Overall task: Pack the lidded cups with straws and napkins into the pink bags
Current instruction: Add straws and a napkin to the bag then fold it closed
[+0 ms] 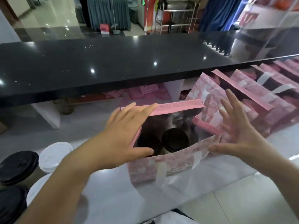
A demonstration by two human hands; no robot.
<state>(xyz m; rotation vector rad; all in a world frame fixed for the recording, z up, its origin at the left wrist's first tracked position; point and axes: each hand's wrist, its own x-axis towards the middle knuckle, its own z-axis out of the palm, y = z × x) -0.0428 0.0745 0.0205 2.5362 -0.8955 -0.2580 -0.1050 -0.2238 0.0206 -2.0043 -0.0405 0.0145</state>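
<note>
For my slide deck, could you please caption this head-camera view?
Left hand and right hand spread open a pink bag holding two black-lidded cups.

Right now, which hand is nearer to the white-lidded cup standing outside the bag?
The left hand is nearer: the white-lidded cup stands just beside its forearm, left of the pink bag. The right hand, fingers spread, is at the bag's far right side.

Two cups point(175, 139) inside bag point(161, 167)
</note>
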